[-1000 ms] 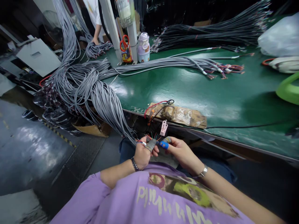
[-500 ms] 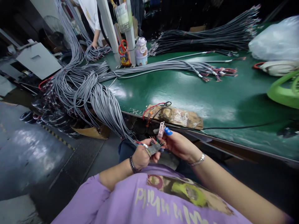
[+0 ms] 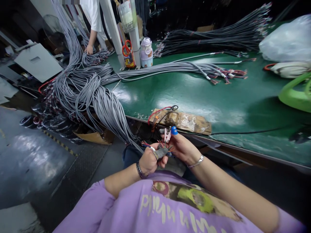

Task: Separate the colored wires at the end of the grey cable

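Observation:
My left hand [image 3: 148, 161] is closed around a grey cable's end, above my lap. A grey wrap [image 3: 160, 152], apparently on its thumb, covers part of the grip. Thin coloured wires [image 3: 170, 150] fan out of the hand towards the right; others with a white sleeve stick out at the left. My right hand [image 3: 183, 147], a blue cover [image 3: 174, 130] on its thumb tip, pinches a small pale pink clip [image 3: 167, 135] just above the wires. Its lower fingers are partly hidden behind the wires.
A thick bundle of grey cables [image 3: 107, 103] hangs over the left table edge. A worn wooden block [image 3: 187, 122] with red and black leads lies at the green table's [image 3: 230, 100] front edge. Black cables [image 3: 206, 40] lie behind. Another person's hand [image 3: 89, 49] touches cables at back left.
The pink clip has tilted and dropped slightly, now showing its side. My right hand and wrist have shifted a little left and up. The other person's hand has moved left.

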Motion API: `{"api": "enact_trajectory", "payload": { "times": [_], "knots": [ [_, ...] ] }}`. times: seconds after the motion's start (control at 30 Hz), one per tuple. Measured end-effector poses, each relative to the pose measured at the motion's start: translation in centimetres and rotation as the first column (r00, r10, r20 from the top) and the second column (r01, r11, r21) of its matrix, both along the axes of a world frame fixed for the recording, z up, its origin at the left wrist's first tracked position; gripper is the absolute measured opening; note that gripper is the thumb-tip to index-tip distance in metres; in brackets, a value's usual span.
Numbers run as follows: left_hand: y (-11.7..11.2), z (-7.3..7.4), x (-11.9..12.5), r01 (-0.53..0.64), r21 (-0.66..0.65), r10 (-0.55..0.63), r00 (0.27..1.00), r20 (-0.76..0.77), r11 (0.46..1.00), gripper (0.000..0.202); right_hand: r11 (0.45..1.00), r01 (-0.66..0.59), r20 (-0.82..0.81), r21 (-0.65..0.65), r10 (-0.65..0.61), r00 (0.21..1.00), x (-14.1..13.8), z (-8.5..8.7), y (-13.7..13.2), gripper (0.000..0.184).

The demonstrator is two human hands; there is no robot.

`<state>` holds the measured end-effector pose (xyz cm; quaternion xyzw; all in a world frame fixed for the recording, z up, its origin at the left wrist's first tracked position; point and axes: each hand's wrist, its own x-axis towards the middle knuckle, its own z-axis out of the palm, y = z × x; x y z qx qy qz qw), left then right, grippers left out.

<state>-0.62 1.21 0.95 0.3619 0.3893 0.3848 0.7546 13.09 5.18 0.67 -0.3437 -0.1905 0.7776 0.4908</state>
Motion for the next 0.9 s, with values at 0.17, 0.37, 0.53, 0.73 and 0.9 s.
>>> {"api": "enact_trajectory", "payload": {
  "times": [0.17, 0.37, 0.53, 0.73, 0.9],
  "knots": [
    [0.0, 0.2, 0.1, 0.005, -0.009, -0.005, 0.999, -0.042, 1.000, 0.052, 1.000, 0.018, -0.017, 0.007, -0.018, 1.000, -0.2, -0.2, 0.0, 0.039],
    [-0.2, 0.1, -0.1, -0.022, 0.012, 0.022, 0.999, -0.036, 1.000, 0.051, 0.999, -0.039, -0.050, -0.006, 0.038, 0.998, 0.3, 0.2, -0.4, 0.044],
    [-1.1, -0.6, -0.7, -0.064, 0.064, 0.067, 0.997, -0.046, 0.996, 0.050, 0.999, -0.050, -0.045, 0.003, 0.050, 0.998, 0.8, 0.5, -0.4, 0.032],
    [-1.6, -0.7, -0.3, -0.163, 0.145, 0.175, 0.981, -0.077, 0.976, 0.044, 0.991, 0.043, 0.162, 0.130, -0.064, 0.985, 0.7, -0.4, -0.6, 0.034],
    [-1.3, -0.6, 0.2, -0.177, 0.163, 0.195, 0.975, -0.105, 0.971, 0.041, 0.963, 0.057, 0.315, 0.264, -0.142, 0.938, 0.3, -1.0, -0.9, 0.047]
  ]
}}
